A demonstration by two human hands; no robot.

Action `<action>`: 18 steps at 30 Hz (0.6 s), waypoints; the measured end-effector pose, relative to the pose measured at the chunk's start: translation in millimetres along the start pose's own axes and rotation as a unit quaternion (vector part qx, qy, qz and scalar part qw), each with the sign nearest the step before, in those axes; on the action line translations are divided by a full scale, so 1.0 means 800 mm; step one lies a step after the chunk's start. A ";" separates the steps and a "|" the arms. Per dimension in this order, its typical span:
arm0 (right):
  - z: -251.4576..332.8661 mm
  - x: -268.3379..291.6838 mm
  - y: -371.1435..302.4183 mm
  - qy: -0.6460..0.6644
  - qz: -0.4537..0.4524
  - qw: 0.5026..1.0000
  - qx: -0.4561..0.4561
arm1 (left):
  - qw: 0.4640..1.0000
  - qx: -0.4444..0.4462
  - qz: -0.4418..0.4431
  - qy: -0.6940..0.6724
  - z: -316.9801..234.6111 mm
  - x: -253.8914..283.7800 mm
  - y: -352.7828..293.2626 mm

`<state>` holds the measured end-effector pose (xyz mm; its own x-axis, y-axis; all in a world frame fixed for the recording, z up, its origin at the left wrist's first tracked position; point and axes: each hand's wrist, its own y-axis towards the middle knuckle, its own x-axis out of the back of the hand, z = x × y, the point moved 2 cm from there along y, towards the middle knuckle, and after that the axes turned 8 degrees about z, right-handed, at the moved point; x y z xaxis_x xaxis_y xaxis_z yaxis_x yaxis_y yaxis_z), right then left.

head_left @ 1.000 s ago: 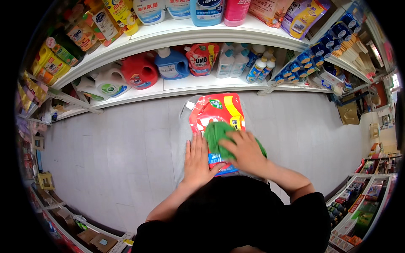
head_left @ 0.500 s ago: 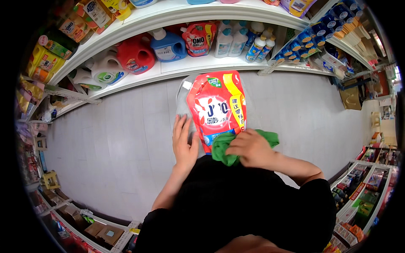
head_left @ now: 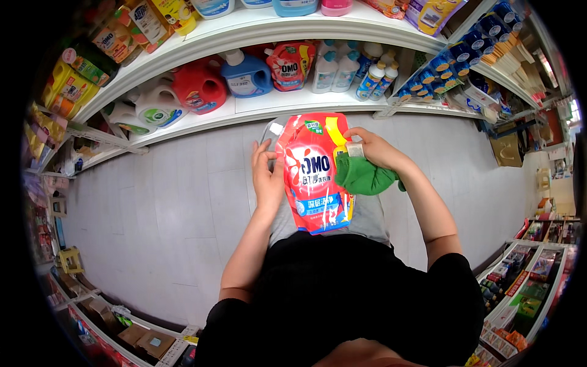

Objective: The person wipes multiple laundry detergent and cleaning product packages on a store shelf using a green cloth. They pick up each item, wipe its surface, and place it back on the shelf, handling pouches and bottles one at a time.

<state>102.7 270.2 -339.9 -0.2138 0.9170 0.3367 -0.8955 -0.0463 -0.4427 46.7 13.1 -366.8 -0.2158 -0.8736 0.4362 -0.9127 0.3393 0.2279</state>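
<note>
The left hand (head_left: 267, 183), fingers bent, meets the left edge of a glossy red plastic pouch (head_left: 315, 147); I cannot tell whether it grips. The right hand (head_left: 371, 148) clutches a soft green cloth (head_left: 367, 177) by the pouch's right edge. The opaque pouch, contents hidden, lies label-up over the lap, its white cap (head_left: 276, 129) far left. Farther, a white shelf (head_left: 257, 107) holds handled jugs.

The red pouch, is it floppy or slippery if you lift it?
The red pouch may bend, since its lower front looks creased. It's probably a bit slippery, because its surface shines. Being broad and flattish, it likely won't roll.
</note>
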 end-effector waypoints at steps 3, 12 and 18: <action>-0.016 0.007 0.024 0.052 0.013 0.999 0.005 | 0.985 0.056 -0.001 -0.163 0.001 -0.006 -0.009; 0.043 0.010 -0.026 0.246 0.024 0.969 -0.028 | 0.897 0.105 -0.048 -0.426 -0.051 -0.004 -0.019; 0.107 0.032 -0.050 0.137 -0.087 0.986 0.045 | 0.923 0.007 -0.059 -0.379 -0.063 0.004 0.037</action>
<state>99.8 261.8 -242.1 0.0484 0.9863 0.1576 -0.9426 0.0973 -0.3195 36.5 37.5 -315.0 -0.2912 -0.8991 -0.3269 -0.9484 0.2266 0.2216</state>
